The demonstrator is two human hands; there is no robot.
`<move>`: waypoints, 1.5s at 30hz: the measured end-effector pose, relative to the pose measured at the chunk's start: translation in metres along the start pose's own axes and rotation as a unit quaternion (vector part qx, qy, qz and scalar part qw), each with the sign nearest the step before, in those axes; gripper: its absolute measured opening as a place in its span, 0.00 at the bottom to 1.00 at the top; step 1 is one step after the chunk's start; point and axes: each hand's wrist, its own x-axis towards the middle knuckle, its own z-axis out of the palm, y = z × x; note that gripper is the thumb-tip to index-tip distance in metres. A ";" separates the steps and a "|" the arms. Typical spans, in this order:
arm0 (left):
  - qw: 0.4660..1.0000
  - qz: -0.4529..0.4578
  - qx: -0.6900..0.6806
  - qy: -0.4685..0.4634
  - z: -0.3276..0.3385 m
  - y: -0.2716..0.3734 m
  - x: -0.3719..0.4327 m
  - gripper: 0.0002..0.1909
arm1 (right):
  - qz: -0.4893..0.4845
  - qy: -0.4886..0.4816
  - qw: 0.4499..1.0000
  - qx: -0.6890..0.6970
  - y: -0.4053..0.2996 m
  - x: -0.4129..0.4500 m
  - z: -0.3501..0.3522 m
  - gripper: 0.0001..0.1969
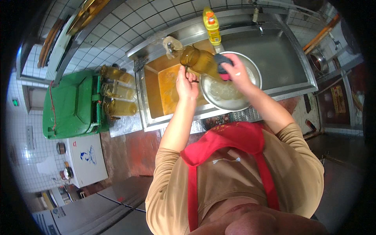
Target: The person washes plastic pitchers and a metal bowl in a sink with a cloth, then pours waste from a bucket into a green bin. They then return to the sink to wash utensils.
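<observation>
An amber translucent pitcher [201, 61] is tilted on its side above the double sink, its rim towards the left. My left hand [188, 83] grips the pitcher's dark handle near the rim. Against the pitcher's right end, my right hand [236, 72] holds a dark grey scouring pad [222, 63] with a pink part under it. Below both hands sits a round metal basin [259, 79] of cloudy, foamy water, across the sink divider. Orange-brown liquid [168, 91] stands in the left sink basin.
Several amber pitchers [121, 108] lie left of the sink, beside a green lidded bin [70, 102]. A yellow detergent bottle [213, 29] stands at the sink's back. The right sink basin [282, 58] holds water below a tap [260, 29]. A cloth [173, 44] hangs around another tap.
</observation>
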 end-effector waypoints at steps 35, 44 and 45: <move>0.983 0.018 -0.113 -0.144 -0.002 0.018 0.025 0.15 | 0.293 0.027 0.772 0.563 0.042 -0.006 -0.031 0.16; 0.822 0.281 0.426 -0.254 0.035 0.043 -0.019 0.12 | 0.384 0.035 0.887 0.254 0.051 -0.004 -0.071 0.10; 0.761 0.315 0.497 -0.272 0.044 0.044 -0.027 0.12 | 0.391 0.132 0.906 0.089 0.051 -0.004 -0.072 0.09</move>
